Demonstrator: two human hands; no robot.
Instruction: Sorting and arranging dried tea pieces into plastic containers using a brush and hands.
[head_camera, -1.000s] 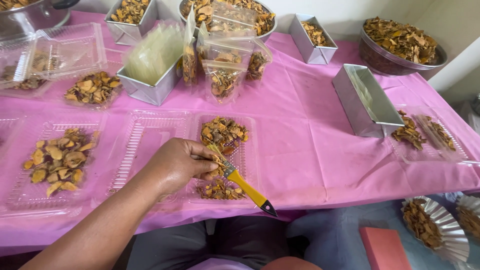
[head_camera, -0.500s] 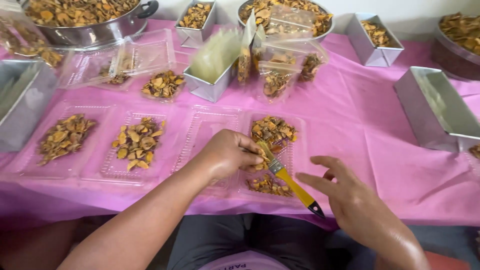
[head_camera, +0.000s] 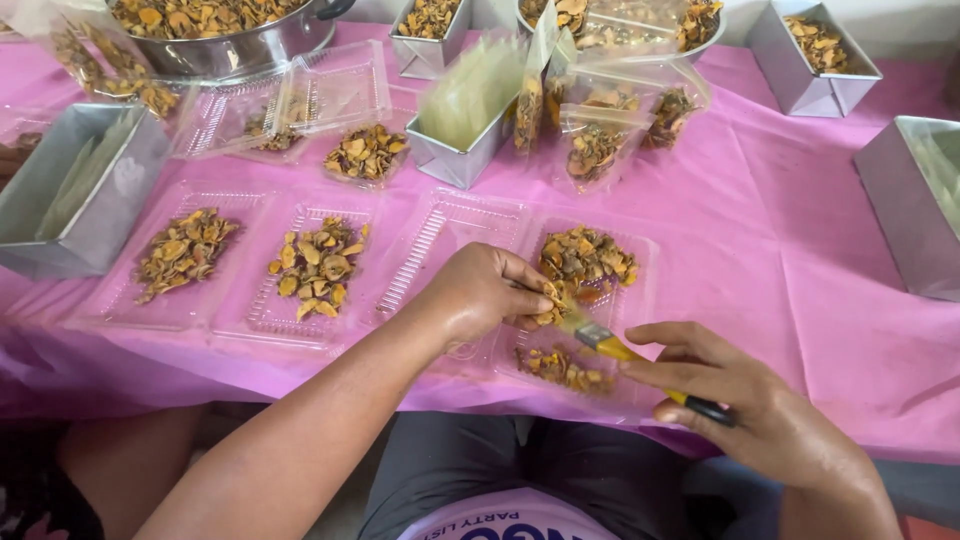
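Note:
My left hand (head_camera: 482, 290) rests on an open clear plastic tray (head_camera: 640, 300) and pinches dried orange-brown slices (head_camera: 585, 258) next to the brush bristles. My right hand (head_camera: 745, 395) grips the yellow handle of a small brush (head_camera: 612, 345); its metal ferrule and bristles point toward the slices under my left fingers. A smaller heap of slices (head_camera: 562, 368) lies in the near half of that tray.
Two filled clear trays (head_camera: 190, 252) (head_camera: 318, 268) lie left, an unfilled one (head_camera: 445, 235) between. Metal tins (head_camera: 85, 200) (head_camera: 465, 140) (head_camera: 915, 200) stand around. Bags of slices (head_camera: 600, 140) and a large steel pot (head_camera: 220, 30) sit at the back on the pink cloth (head_camera: 780, 230).
My right hand came in from the right and took hold of the brush handle. The left hand stayed on the slices. The view drifted left, showing more trays.

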